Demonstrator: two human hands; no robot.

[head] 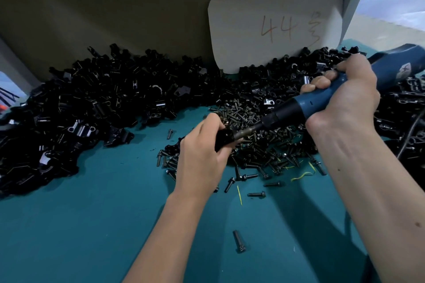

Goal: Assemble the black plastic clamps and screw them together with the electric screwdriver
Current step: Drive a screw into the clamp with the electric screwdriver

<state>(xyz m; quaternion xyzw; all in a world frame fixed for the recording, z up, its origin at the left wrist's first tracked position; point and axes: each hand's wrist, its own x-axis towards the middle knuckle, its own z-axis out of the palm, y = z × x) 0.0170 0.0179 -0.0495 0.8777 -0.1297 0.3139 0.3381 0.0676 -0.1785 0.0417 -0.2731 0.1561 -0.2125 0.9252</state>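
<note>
While the left hand (202,151) holds a black plastic clamp (224,139) in a closed grip just above the teal desk (92,225), the right hand (345,96) is wrapped tightly around the blue electric screwdriver (322,103), whose bit meets the clamp from the right. A heap of dark screws (259,145) lies just beyond and right of the hands, a long bank of loose clamp parts (92,103) fills the far left, and a white card (276,25) stands at the far side.

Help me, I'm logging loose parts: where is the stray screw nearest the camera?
The stray screw lies alone on the teal table, between both forearms.
</note>
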